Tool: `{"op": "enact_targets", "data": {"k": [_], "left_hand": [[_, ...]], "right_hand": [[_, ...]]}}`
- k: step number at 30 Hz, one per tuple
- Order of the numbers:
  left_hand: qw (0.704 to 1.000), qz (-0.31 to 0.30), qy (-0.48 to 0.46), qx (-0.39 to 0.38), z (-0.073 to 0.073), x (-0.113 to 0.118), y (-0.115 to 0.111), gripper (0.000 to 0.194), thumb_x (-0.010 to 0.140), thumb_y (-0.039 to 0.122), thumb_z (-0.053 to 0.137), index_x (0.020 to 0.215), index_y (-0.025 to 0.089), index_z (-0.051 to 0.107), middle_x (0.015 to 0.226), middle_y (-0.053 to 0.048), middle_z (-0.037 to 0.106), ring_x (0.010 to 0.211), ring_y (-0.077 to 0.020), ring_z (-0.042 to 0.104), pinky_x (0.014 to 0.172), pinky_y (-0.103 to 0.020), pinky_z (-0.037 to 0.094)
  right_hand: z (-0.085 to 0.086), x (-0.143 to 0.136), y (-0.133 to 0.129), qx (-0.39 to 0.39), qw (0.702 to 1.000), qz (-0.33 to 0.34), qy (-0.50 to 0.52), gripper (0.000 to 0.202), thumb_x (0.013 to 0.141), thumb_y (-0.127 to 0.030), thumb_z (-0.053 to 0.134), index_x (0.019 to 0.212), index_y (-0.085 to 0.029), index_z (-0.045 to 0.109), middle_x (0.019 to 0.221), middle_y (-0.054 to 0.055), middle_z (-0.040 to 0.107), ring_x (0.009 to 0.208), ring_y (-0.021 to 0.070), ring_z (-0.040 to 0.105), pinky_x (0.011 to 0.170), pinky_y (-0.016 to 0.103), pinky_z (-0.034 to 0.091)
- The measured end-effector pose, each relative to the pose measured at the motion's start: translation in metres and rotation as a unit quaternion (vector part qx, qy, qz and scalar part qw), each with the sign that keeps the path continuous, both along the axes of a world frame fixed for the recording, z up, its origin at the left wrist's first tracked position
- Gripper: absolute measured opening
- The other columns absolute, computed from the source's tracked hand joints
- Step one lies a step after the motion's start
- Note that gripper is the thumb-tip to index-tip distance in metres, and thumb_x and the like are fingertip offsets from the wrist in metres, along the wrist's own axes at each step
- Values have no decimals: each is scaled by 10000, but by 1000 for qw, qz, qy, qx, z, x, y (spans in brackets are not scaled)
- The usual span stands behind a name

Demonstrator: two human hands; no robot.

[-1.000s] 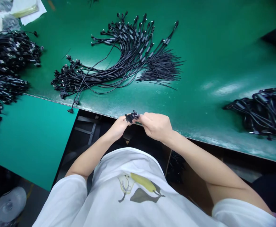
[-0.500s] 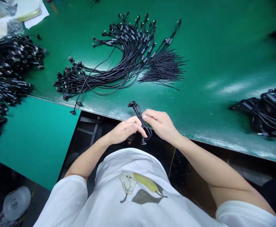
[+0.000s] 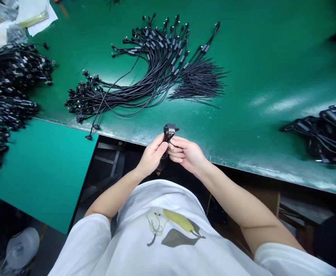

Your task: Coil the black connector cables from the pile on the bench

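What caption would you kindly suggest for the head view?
Left grip on a black cable, right grip touching it, green table beyond.

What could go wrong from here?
The folded cable, between the left hand and right hand at the front edge of the table, might drop off if a grip slips. One connector at that edge could get snagged by an arm. The thin black strips lie against the fanned cables, so lifting one could drag others along.

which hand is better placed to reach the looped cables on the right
Probably the right hand: it is nearer the looped cables, though it also touches the black cable that the left hand holds.
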State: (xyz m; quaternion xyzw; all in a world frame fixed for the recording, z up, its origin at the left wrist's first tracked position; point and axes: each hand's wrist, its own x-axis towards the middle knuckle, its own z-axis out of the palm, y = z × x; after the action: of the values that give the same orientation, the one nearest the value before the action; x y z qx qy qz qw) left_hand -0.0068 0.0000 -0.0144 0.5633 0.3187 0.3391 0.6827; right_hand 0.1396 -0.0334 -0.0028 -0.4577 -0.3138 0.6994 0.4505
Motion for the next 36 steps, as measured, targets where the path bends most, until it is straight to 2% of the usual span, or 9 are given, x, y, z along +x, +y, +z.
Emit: {"op": "enact_targets", "data": {"k": [2, 4, 8, 11, 16, 22, 26, 32, 36], "left_hand": [[998, 9, -39, -50, -3, 4, -2, 424, 926, 442, 565, 1284, 218, 613, 1435, -77, 564, 1395, -248, 443, 1196, -398, 273], [990, 12, -82, -118, -1, 7, -2, 400, 909, 431, 592, 1246, 219, 631, 1416, -79, 582, 1412, -258, 423, 1194, -420, 282], [963, 45, -138, -228, 7, 13, 7, 334, 878, 301, 623, 1198, 206, 626, 1290, -81, 665, 1440, -257, 389, 1202, -465, 272], [954, 80, -150, -246, 9, 17, 12, 332, 837, 205, 641, 1168, 204, 619, 1168, -59, 708, 1456, -239, 366, 1209, -442, 258], [957, 91, -115, -250, 4, 26, 7, 274, 887, 210, 584, 1160, 212, 615, 1191, -55, 683, 1439, -227, 391, 1197, -411, 274], [977, 50, -72, -192, 6, 28, 5, 323, 976, 418, 462, 1063, 167, 646, 1083, -87, 717, 1300, -242, 542, 1127, -411, 376], [993, 18, -17, -111, 8, 28, 9, 391, 922, 510, 543, 1049, 169, 686, 1148, -104, 721, 1263, -254, 573, 1134, -408, 371], [994, -1, 13, -105, 8, 44, 7, 388, 921, 487, 553, 1119, 179, 684, 1198, -105, 714, 1275, -245, 570, 1162, -425, 345], [986, -109, 125, -32, 18, 48, 7, 399, 931, 486, 519, 1142, 192, 689, 1261, -104, 689, 1343, -261, 514, 1183, -433, 318]], "right_hand": [[-3, -1, 1, 21, 997, 1, -69, 334, 869, -490, 479, 705, -226, 355, 528, -91, 220, 424, 73, 159, 421, 227, 189], [-4, 0, -1, 99, 958, 2, -269, 338, 925, -479, 404, 729, -205, 420, 597, -25, 421, 490, 97, 345, 491, 236, 282], [-2, 0, -9, 204, 758, 39, -619, 392, 994, -400, 272, 994, -162, 584, 968, 104, 649, 856, 203, 603, 677, 279, 398], [-1, -7, -12, 206, 694, 75, -686, 472, 1003, -468, 293, 1210, -127, 543, 1088, 134, 665, 960, 232, 636, 701, 284, 427], [-1, -16, -8, 131, 680, 122, -711, 521, 1007, -427, 340, 1366, -62, 432, 1073, 162, 702, 897, 233, 684, 611, 274, 402], [-3, -7, -7, 90, 692, 171, -696, 376, 994, -318, 338, 1192, -106, 577, 980, 122, 728, 857, 225, 693, 602, 275, 379], [-8, 4, -15, 117, 711, 108, -684, 334, 962, -333, 425, 1179, -144, 593, 1031, 95, 715, 906, 206, 674, 638, 267, 406], [-15, 14, -38, 182, 655, 13, -733, 347, 943, -252, 399, 1209, -133, 587, 1010, 113, 677, 881, 194, 630, 677, 273, 442], [-16, 56, -57, 162, 633, -8, -757, 332, 927, -209, 372, 1135, -159, 626, 870, 83, 646, 786, 180, 590, 665, 272, 436]]}}
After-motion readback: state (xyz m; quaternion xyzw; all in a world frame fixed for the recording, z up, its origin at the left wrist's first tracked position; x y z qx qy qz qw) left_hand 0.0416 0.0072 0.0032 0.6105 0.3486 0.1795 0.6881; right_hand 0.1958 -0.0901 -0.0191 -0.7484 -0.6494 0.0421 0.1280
